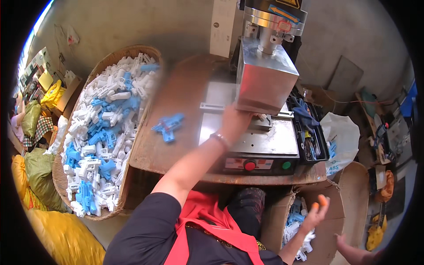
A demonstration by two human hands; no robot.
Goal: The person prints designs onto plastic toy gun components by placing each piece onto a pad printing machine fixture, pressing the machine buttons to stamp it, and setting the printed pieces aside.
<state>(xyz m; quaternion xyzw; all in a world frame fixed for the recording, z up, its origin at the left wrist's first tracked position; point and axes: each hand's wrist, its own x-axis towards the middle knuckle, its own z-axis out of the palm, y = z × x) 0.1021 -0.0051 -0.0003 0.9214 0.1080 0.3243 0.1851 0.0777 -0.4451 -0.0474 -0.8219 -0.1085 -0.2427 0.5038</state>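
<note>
My left hand (239,120) reaches in beneath the metal block (267,81) of a press machine. Its fingers are partly hidden by the block and blurred, beside a small white part (263,119) on the metal fixture. I cannot make out whether they grip it. Over a cardboard box (327,221) at the lower right, my right hand (314,216) has its fingers apart and nothing in them; orange covers sit on two fingertips. White and blue toy gun pieces (291,229) lie in that box. A blue toy gun (168,127) rests on the brown table, left of the machine.
A long wicker basket (149,104) heaped with white and blue toy guns stands left of the table (176,154). Red and green buttons (250,165) front the machine. A black toolbox (324,152) and white bag (340,137) are at right. Another person's hand (349,248) shows lower right.
</note>
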